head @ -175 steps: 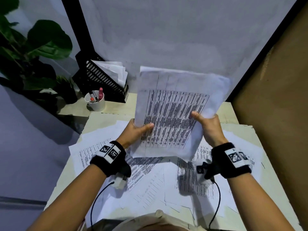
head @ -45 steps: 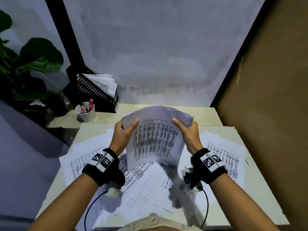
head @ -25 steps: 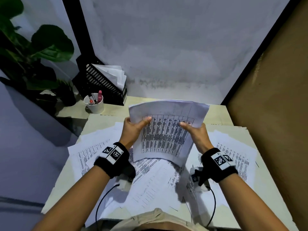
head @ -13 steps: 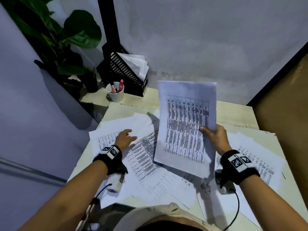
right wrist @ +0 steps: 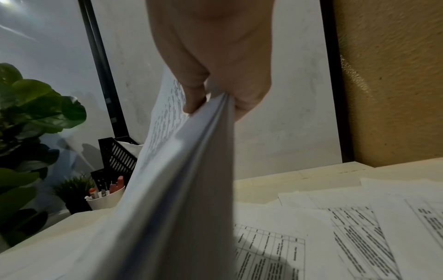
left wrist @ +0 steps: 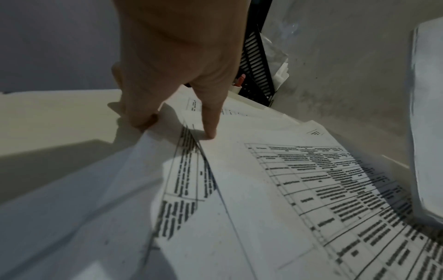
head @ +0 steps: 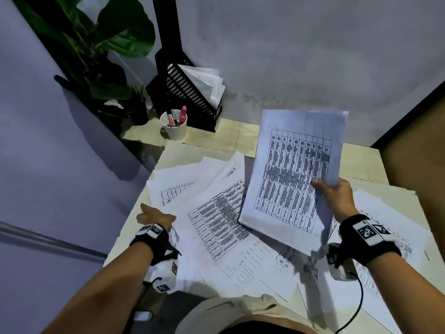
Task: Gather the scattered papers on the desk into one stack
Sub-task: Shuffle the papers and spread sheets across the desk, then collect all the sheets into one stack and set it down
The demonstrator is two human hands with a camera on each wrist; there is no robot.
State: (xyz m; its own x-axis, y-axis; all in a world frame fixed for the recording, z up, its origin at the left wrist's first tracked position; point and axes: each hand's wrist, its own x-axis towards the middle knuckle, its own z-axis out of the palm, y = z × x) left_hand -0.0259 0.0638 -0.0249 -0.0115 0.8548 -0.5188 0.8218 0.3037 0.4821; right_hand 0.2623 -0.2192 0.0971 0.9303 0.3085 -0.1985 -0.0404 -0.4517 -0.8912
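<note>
the left hand (head: pixel 154 216) has let go of the white printed-table sheaf (head: pixel 292 179), now pinched by the right hand (head: pixel 336 196) alone, and lifts a loose white sheet's edge (left wrist: pixel 153 136) off the pale counter (head: pixel 207 141); collecting resumes.

Cup (head: pixel 173 128) before file rack (head: pixel 186 100) — papers (head: pixel 216 213) nearer.

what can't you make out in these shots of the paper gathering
- Printed text on the held stack: too small and blurred in the head view; edge-on in the right wrist view.
- Right hand fingers: hidden behind the stack in the head view.
- Left hand: in the left wrist view a finger touches the loose sheets, but the other fingertips are unclear.
- Loose sheets near the body: cut off by the head view's bottom edge.
</note>
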